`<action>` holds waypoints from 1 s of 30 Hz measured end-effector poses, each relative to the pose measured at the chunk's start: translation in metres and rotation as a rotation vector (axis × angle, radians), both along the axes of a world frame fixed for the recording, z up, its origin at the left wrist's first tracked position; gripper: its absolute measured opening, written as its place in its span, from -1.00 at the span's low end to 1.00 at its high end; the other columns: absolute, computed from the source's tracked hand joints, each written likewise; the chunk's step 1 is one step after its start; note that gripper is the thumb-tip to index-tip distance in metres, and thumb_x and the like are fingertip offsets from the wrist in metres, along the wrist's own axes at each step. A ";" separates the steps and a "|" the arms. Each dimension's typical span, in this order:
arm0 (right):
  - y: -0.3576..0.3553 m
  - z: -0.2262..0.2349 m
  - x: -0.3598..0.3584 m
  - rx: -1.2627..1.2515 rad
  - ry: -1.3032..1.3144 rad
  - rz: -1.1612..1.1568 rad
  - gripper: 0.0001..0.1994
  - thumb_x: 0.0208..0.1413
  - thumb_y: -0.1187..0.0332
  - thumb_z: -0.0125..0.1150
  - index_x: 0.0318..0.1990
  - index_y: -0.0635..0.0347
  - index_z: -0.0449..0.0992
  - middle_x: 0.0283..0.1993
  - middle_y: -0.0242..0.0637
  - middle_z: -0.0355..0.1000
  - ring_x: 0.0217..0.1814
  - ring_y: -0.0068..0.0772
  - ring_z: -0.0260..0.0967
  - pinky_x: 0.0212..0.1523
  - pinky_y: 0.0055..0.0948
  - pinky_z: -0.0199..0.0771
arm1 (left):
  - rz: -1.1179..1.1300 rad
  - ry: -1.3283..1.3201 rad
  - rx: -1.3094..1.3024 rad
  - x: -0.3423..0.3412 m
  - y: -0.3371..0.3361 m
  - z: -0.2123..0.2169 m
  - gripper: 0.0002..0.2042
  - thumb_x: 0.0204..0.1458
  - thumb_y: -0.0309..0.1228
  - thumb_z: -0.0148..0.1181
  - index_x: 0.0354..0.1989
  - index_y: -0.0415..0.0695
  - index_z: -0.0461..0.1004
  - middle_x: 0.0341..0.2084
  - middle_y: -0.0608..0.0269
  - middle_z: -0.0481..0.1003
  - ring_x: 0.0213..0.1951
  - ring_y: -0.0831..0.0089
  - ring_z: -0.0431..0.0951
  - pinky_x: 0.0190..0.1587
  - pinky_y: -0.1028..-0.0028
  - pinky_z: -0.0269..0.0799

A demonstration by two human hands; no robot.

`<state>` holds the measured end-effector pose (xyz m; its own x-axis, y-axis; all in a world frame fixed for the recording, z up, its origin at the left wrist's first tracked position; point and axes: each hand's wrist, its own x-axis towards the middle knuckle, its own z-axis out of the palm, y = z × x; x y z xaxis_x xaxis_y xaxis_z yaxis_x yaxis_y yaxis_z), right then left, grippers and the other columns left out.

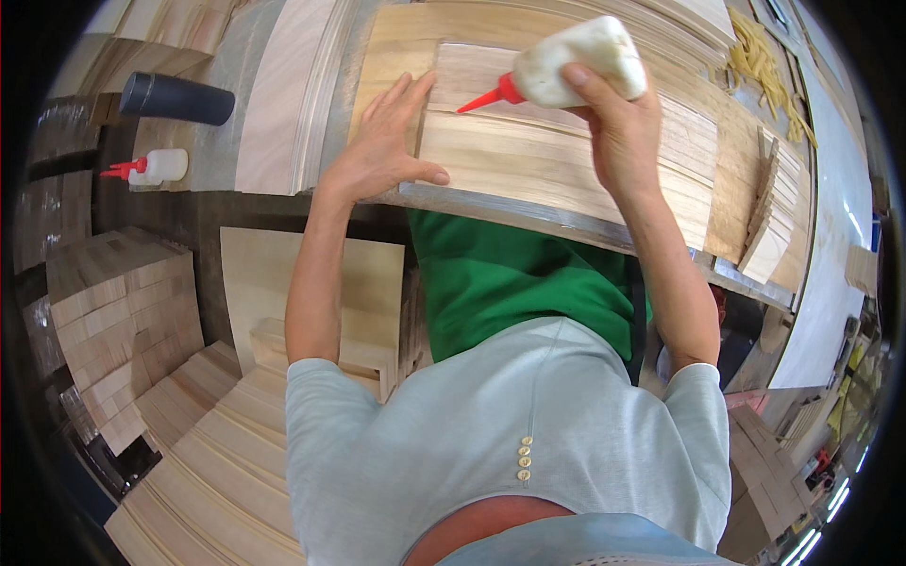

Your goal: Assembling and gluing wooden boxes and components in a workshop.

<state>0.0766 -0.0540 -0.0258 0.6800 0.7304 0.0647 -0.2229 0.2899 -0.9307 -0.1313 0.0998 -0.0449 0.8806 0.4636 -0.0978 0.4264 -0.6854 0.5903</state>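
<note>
A white glue bottle [574,68] with a red pointed nozzle is gripped in my right hand [618,123], tilted so the nozzle points left and down. Its tip hovers over several pale wooden boards [547,156] laid side by side on the bench. At the boards' left end, my left hand [389,137] rests with fingers spread, the thumb near the front edge and the fingertips by the left edge. Whether glue is flowing from the tip cannot be made out.
Left on the bench stand a dark cylinder [177,99] and small white bottles with red nozzles [162,167], beside stacked boards [288,94]. Narrow wooden strips [769,208] lie at the right, with yellow strands [755,57] beyond. Wood piles [123,311] fill the lower left.
</note>
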 end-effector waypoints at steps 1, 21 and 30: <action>0.009 -0.002 -0.006 0.002 0.000 0.011 -0.53 -0.03 0.40 0.38 0.01 0.30 0.32 -0.11 -0.20 0.46 -0.09 -0.38 0.47 -0.13 -0.38 0.57 | 0.011 0.000 0.002 0.000 0.001 -0.001 0.13 -0.52 -0.18 0.51 0.37 -0.03 -0.02 0.34 0.05 0.02 0.40 0.12 -0.15 0.40 0.19 -0.21; 0.023 -0.001 -0.020 -0.172 -0.499 -0.061 -0.53 -0.10 0.37 0.44 -0.03 0.33 0.39 -0.09 -0.25 0.44 -0.05 -0.41 0.43 -0.02 -0.45 0.43 | -0.029 -0.014 0.041 -0.008 0.006 0.004 0.14 -0.49 -0.13 0.50 0.38 -0.05 -0.04 0.33 -0.10 0.01 0.40 0.07 -0.15 0.39 0.19 -0.20; -0.031 -0.015 0.023 -0.145 -0.263 -0.060 -0.56 0.06 0.54 0.23 0.12 0.33 0.32 0.03 -0.15 0.40 0.09 -0.33 0.36 0.10 -0.33 0.39 | -0.104 -0.071 0.064 -0.006 0.004 -0.012 0.13 -0.45 -0.03 0.44 0.36 -0.17 -0.06 0.32 -0.12 0.02 0.40 0.08 -0.17 0.39 0.21 -0.25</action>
